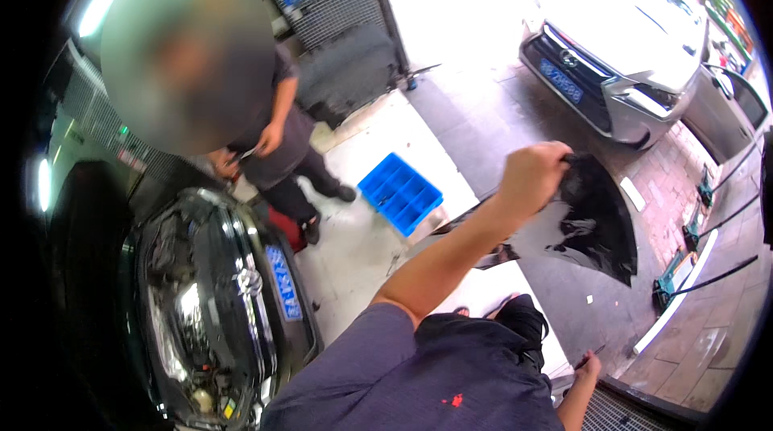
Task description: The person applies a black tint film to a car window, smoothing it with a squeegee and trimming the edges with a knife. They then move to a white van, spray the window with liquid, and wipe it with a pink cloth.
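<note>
My left arm reaches across toward the upper right. My left hand (535, 177) is closed on the upper edge of a glossy black panel (592, 225). This panel is broad, curved along its outer side and full of bright reflections; its exact kind cannot be made out. It hangs from the hand above the floor, and my forearm hides part of its near side. Low at the right, my right hand (588, 368) is closed around a thin dark tool (598, 350) that points up and outward. The fingers are small here, and the tool's kind is unclear.
A blue compartment box (400, 193) stands on the pale floor ahead. Left of it, a co-worker (270, 121) holds something small. A black car (233, 302) with its engine bay exposed is at the left; a silver-white car (620, 52) stands outside. Teal-based stands (667, 282) line the right.
</note>
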`<action>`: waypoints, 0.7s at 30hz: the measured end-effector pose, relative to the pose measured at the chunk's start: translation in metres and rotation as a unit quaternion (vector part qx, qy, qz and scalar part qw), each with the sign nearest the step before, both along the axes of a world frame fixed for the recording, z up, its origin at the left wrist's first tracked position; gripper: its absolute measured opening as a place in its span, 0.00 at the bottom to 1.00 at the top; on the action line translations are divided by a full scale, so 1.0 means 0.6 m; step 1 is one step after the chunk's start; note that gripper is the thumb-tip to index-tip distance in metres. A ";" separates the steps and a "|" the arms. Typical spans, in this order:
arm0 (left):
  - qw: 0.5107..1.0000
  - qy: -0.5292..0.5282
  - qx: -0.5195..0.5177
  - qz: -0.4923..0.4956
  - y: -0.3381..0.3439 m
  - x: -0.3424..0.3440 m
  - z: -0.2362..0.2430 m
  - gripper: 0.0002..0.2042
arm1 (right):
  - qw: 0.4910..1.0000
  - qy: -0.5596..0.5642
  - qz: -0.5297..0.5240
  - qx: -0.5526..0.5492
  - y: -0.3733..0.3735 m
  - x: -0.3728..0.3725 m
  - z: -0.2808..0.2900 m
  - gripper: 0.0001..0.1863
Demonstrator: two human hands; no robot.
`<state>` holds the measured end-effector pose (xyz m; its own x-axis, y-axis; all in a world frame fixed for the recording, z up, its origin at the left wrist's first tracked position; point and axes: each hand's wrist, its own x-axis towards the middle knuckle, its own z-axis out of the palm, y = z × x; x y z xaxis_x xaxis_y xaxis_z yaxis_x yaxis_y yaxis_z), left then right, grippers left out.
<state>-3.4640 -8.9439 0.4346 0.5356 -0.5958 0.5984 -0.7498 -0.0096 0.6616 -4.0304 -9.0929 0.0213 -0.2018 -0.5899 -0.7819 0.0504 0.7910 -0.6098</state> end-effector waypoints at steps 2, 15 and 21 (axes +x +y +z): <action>0.999 -0.014 -0.005 0.048 -0.052 0.082 -0.009 0.07 | 0.998 -0.042 -0.012 0.046 -0.020 0.017 -0.008 0.06; 0.958 -0.046 0.073 0.273 -0.396 0.566 -0.047 0.09 | 0.897 -0.088 0.394 -0.179 -0.642 0.915 0.279 0.14; 0.929 -0.042 0.093 0.355 -0.489 0.793 -0.135 0.08 | 0.844 -0.176 0.462 -0.208 -0.812 1.318 0.356 0.21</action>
